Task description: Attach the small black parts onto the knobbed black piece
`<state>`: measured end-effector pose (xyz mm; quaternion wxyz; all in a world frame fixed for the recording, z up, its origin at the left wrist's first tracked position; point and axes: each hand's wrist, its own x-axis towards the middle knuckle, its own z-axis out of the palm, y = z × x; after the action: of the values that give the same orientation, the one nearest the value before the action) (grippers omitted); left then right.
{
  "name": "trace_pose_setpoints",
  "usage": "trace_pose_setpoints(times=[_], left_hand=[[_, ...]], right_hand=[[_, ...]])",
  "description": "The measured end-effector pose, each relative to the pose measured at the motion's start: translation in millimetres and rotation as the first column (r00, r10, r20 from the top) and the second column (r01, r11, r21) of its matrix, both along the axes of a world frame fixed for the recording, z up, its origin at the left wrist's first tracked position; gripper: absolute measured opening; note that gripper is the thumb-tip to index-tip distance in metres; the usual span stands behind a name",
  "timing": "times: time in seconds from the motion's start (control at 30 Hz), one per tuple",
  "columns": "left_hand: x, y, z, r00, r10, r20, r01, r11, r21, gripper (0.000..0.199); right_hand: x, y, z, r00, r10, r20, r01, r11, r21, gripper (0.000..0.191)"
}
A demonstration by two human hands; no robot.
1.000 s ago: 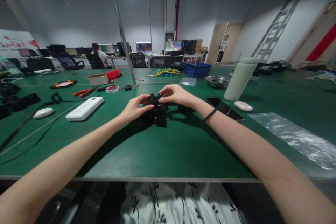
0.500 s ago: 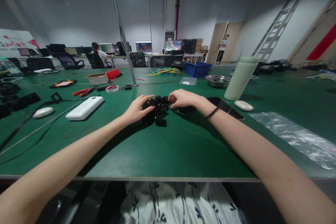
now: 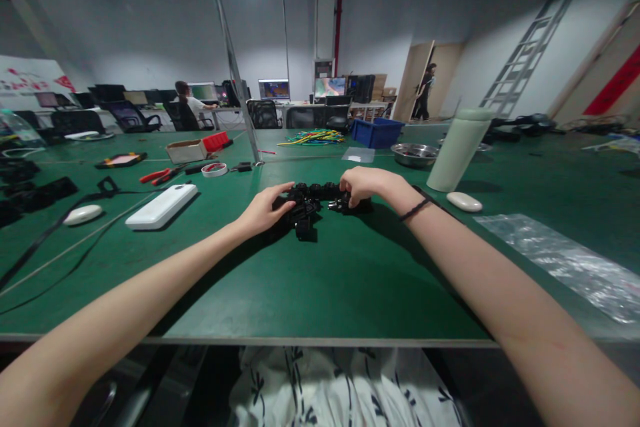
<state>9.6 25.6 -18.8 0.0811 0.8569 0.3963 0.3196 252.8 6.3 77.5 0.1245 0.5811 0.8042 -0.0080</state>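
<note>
A black jointed mechanical assembly lies on the green table in front of me, with blocky segments and a short piece sticking out toward me. My left hand grips its left side between thumb and fingers. To the right, my right hand has curled fingers closed on the assembly's right end, where a black part with a small shiny metal bit shows under the fingertips. Dark segments stretch between both hands along the far side. Whether they form one joined piece I cannot tell.
Left of me lie a white power bank, red-handled pliers, a tape roll and black cables. Right stand a pale green tumbler, a metal bowl, a white mouse and clear plastic wrap. A pole rises behind.
My right hand has moved right, and a stretch of black segments now shows between the hands. My left hand stays nearly in place. A different-looking person stands at the far door.
</note>
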Motion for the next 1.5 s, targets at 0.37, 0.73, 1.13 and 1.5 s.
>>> trace_pose_setpoints(times=[0.37, 0.73, 1.13, 1.5], left_hand=[[-3, -1, 4.3, 1.0, 0.011, -0.026, -0.012, 0.999, -0.043, 0.057], [-3, -4, 8.2, 0.999, -0.032, 0.026, 0.032, 0.999, 0.01, 0.047], [3, -15, 14.3, 0.964, -0.116, 0.24, 0.137, 0.988, -0.07, 0.054], [3, -7, 8.6, 0.905, -0.076, 0.419, 0.171, 0.966, -0.194, 0.056]], right_hand=[[2, 2, -2.6, 1.0, -0.003, -0.014, 0.002, 1.0, -0.015, 0.044], [6, 1, 8.6, 0.991, 0.023, -0.134, -0.007, 0.993, 0.116, 0.035], [-34, -8, -15.5, 0.598, 0.162, -0.785, -0.131, 0.986, 0.103, 0.03], [-26, 0, -17.2, 0.568, 0.121, -0.814, -0.071, 0.993, 0.098, 0.029]])
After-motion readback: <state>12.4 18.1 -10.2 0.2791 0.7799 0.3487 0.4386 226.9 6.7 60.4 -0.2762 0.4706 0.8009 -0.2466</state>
